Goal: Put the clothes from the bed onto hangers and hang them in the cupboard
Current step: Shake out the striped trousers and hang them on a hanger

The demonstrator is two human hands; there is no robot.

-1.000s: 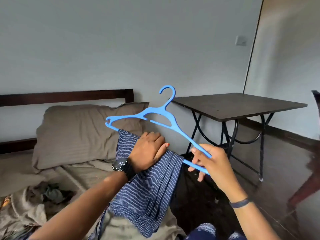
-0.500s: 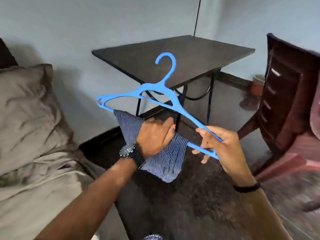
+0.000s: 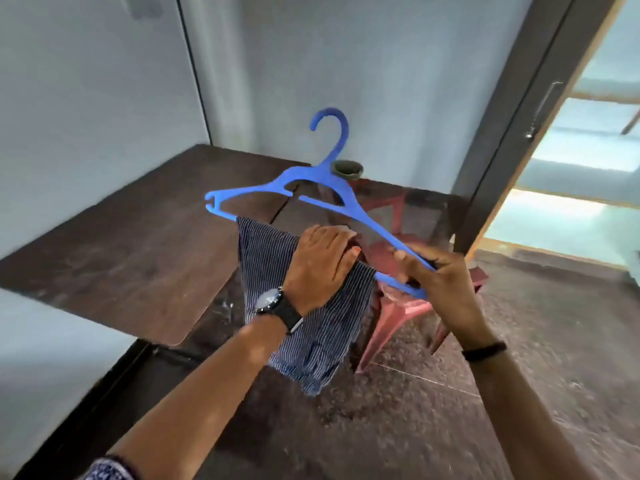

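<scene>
Both hands busy | left hand [image 3: 320,263] clamps striped garment [image 3: 304,327] over hanger [image 3: 323,197] bar so it won't slide | right hand [image 3: 438,285] pinches hanger's end, steadying it mid-air near cupboard door [image 3: 512,126]

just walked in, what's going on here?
A person is carrying a blue hanger with a striped garment draped over its bottom bar. The left hand lies on top of the fabric at the bar; the right hand pinches the hanger's right end. The hanger is in the air over a dark table and a red stool, hook up, not hung on anything.
</scene>
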